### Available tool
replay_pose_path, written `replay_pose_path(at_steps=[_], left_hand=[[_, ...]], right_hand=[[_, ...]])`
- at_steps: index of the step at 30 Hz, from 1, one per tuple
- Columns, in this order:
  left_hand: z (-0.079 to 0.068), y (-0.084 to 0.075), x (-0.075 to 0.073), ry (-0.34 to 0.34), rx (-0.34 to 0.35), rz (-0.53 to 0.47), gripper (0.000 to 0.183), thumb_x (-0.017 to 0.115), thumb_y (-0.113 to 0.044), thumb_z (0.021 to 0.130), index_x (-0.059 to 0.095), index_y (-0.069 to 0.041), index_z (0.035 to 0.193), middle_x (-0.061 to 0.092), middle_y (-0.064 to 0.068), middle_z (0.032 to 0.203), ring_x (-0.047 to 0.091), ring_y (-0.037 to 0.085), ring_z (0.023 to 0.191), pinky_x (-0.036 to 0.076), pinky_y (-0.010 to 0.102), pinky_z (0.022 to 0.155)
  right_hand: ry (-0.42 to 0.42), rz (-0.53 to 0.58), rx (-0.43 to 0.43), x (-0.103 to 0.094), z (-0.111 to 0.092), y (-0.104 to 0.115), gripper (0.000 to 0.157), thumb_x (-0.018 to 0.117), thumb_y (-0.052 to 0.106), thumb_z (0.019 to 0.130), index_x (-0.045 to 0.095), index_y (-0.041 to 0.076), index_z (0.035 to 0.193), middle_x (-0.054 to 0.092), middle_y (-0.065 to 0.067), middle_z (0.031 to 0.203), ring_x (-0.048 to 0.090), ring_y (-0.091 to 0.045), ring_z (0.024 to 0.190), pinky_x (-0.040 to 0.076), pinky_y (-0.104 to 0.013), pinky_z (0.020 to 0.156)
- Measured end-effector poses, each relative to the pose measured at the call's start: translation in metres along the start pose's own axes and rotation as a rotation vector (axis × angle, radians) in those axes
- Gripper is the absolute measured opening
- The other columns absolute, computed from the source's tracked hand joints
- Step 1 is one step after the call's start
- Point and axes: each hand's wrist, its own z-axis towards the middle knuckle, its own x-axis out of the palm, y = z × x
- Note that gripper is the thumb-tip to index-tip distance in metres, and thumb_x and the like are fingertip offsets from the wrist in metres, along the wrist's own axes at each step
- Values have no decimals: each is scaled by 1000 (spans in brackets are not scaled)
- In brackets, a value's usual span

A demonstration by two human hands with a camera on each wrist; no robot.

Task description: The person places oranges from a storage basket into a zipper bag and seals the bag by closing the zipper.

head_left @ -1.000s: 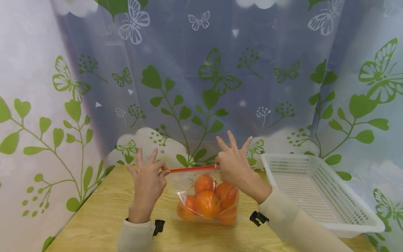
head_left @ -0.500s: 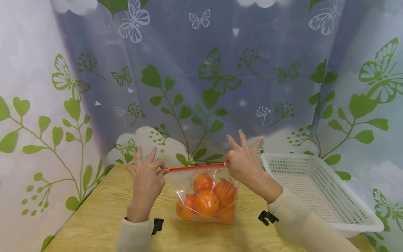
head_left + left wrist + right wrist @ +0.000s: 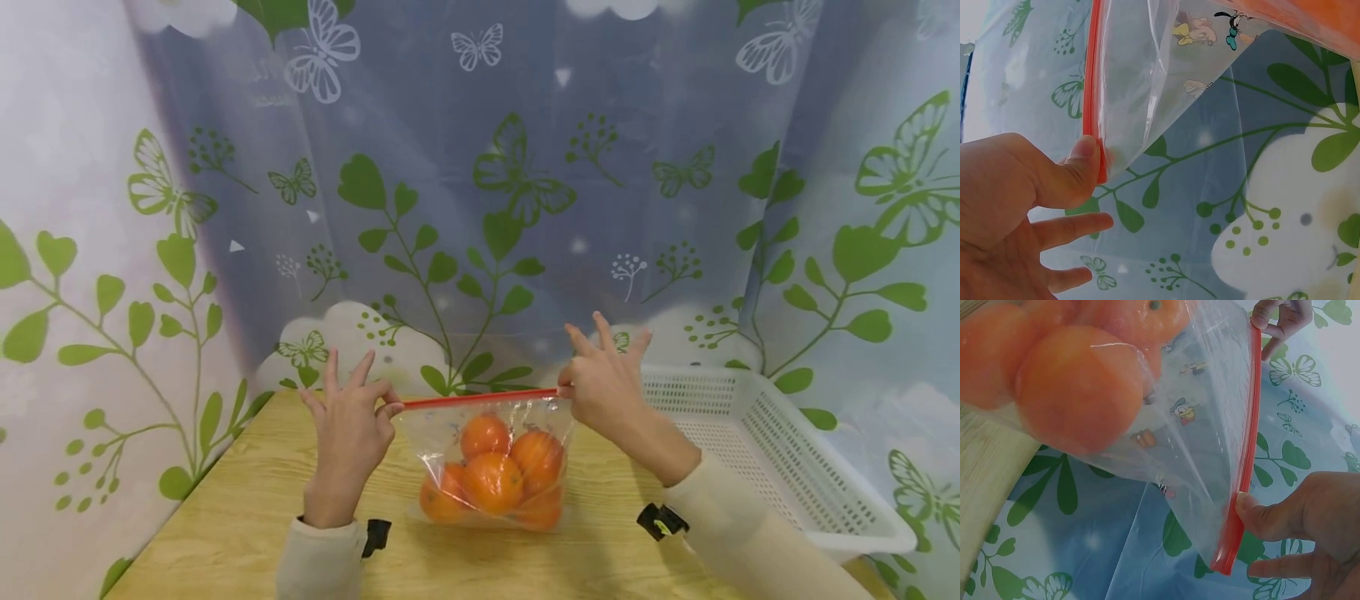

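Observation:
A clear zip bag [image 3: 431, 437] with a red zip strip [image 3: 480, 397] stands on the wooden table, holding several oranges [image 3: 492, 483]. My left hand [image 3: 348, 437] pinches the left end of the strip between thumb and forefinger, its other fingers spread. Near the right end, my right hand [image 3: 615, 396] pinches the same strip, other fingers raised. In the right wrist view a short piece of the red strip [image 3: 1227, 553] extends past the right thumb [image 3: 1260, 515]. Small cartoon prints [image 3: 1194, 31] mark the plastic. Both forefingers are mostly hidden in the wrist views.
To the right stands a white perforated plastic basket [image 3: 862, 521], partly behind the right hand and forearm. A curtain [image 3: 450, 100] printed with leaves and butterflies encloses the back and sides of the wooden table [image 3: 240, 508].
My right hand has slid rightward along the red strip toward its end, showing more of the strip between the hands. The left hand and the oranges have hardly moved.

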Motion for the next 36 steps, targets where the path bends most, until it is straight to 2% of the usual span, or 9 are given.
replay_pose_path(at_steps=[8,16,25,36], left_hand=[[3,1,0,-5,12,-5,17,81,-15,86,71,-14,72,51,14,157,10,49,159,-1,91,107],[4,1,-3,4,8,-1,17,80,-13,87,71,-15,72,54,12,155,12,47,159,-1,92,107],[3,1,-5,13,-2,-13,18,79,-8,87,72,-15,72,54,12,153,13,47,158,-2,91,107],[3,3,-2,25,2,-3,17,79,-12,89,73,-16,74,55,14,151,14,48,157,-1,92,107]], right_hand=[[-7,30,39,-3,-4,-15,11,83,12,84,84,23,84,51,-18,156,22,-54,154,5,-97,98],[-21,59,52,-7,-6,-26,5,84,15,85,85,20,85,56,-19,150,27,-54,150,7,-97,98],[-18,83,46,-4,-9,-25,9,83,11,85,84,20,83,57,-18,149,28,-54,149,3,-98,96],[-28,85,41,-1,-12,-26,10,84,11,84,84,20,80,59,-19,146,32,-54,147,5,-98,95]])
